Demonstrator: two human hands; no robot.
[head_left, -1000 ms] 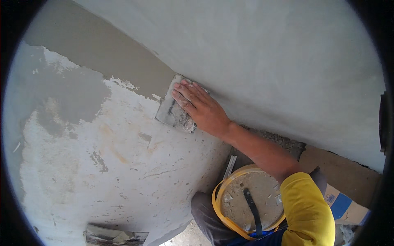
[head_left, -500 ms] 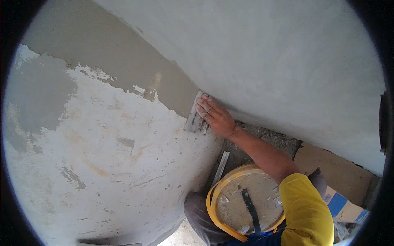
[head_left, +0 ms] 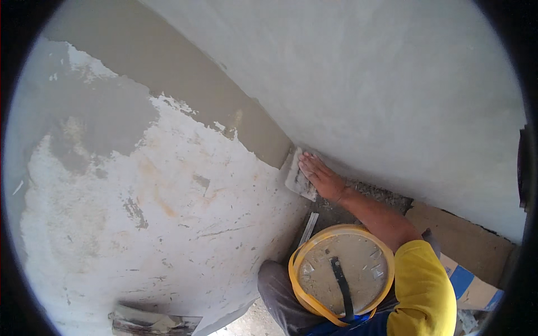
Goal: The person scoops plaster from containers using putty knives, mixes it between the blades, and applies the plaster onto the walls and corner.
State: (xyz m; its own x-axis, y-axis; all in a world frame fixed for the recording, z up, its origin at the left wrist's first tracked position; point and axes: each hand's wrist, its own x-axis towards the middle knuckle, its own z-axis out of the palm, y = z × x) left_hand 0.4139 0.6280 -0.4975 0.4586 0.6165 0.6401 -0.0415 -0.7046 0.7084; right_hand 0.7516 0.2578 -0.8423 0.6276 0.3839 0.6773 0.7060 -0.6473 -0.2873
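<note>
My right hand (head_left: pixel 320 173) is closed on a flat plastering trowel (head_left: pixel 300 175), its fingers laid across the back of the blade. The trowel presses against the left wall beside the inner corner, just below the end of a band of wet grey-brown plaster (head_left: pixel 224 89). Under that band the wall is bare white (head_left: pixel 185 190), with scratches and patches of grey. My left hand is out of view. At the lower left edge a flat tool (head_left: pixel 151 322) smeared with plaster shows only in part; whether anything holds it is hidden.
A round, dusty top with a yellow rim and dark strap (head_left: pixel 347 269) sits by my legs. A pale strip (head_left: pixel 309 228) lies behind it. Flattened cardboard (head_left: pixel 459 238) and a blue-striped box (head_left: pixel 464 283) lie right, along the smooth grey wall (head_left: pixel 403 101).
My right hand and the trowel have slid a little down along the corner. The view has shifted, so the wall sits farther right and more of the plaster-smeared tool shows at lower left.
</note>
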